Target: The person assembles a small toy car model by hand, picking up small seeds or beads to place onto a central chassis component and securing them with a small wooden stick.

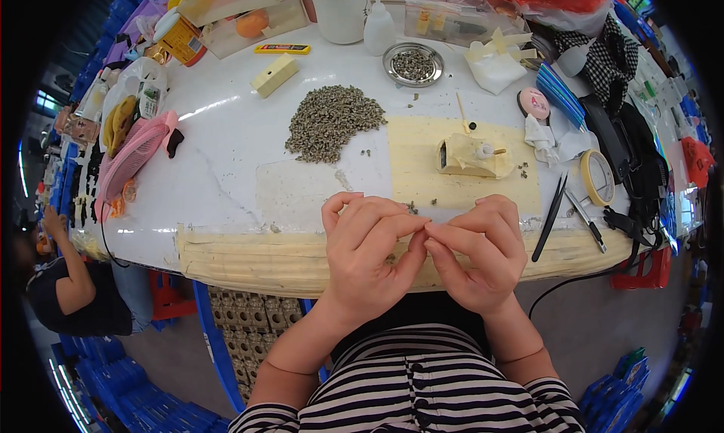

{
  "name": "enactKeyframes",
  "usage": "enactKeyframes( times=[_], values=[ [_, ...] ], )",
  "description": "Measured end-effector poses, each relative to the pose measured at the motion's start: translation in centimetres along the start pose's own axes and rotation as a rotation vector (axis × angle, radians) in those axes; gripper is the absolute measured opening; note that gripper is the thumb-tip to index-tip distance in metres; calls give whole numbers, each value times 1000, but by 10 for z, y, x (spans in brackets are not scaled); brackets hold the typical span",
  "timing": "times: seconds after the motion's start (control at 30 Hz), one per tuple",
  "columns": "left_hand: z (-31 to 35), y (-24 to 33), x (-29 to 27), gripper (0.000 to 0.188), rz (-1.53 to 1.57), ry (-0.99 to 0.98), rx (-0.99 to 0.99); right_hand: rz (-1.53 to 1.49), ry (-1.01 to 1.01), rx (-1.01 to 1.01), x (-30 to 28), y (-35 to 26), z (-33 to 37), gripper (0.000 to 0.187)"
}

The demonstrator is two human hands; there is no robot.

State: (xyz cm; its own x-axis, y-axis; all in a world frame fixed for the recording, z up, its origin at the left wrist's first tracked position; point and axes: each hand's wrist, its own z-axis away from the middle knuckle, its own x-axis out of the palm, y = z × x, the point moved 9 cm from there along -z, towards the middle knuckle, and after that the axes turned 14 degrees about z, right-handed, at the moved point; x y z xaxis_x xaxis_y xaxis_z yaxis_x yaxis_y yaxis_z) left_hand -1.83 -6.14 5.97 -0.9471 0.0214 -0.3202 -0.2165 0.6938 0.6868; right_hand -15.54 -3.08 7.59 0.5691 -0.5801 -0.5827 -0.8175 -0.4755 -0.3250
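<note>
My left hand (371, 246) and my right hand (480, 253) meet above the table's front edge, thumbs and forefingers pinched together at the tips. Whatever sits between those fingertips is too small and covered to make out. Just beyond the fingers, a few small metal parts (412, 208) lie on a yellowish taped patch (416, 151). On that patch also stands a tape-wrapped block (473, 157) with a small peg sticking out of it. Farther off to the left spreads a big heap of small grey metal parts (332, 122).
A round metal dish (413, 64) at the back holds more small parts. Black tweezers (550, 217), a metal-tipped pen-like tool (586, 211) and a tape roll (598, 177) lie at right. A pink mesh pouch (134, 159) sits at left. Another person (79, 293) is at far left.
</note>
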Motion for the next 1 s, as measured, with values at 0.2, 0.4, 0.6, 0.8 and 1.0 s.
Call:
enactKeyframes(
  times=[0.2,0.4,0.6,0.8,1.0],
  values=[
    [1,-1,-2,19,2,18,-14,48,26,-10,0,-1,1,25],
    [1,-2,-3,20,30,32,-13,43,-30,64,5,6,1,24],
    [1,-3,-6,18,41,38,-26,-19,-12,229,-12,29,-3,16],
    [0,-3,-5,18,61,47,-27,287,72,234,-40,61,-25,13],
    [0,-4,-7,18,67,57,-30,314,-17,181,-20,67,-33,11]
  ],
)
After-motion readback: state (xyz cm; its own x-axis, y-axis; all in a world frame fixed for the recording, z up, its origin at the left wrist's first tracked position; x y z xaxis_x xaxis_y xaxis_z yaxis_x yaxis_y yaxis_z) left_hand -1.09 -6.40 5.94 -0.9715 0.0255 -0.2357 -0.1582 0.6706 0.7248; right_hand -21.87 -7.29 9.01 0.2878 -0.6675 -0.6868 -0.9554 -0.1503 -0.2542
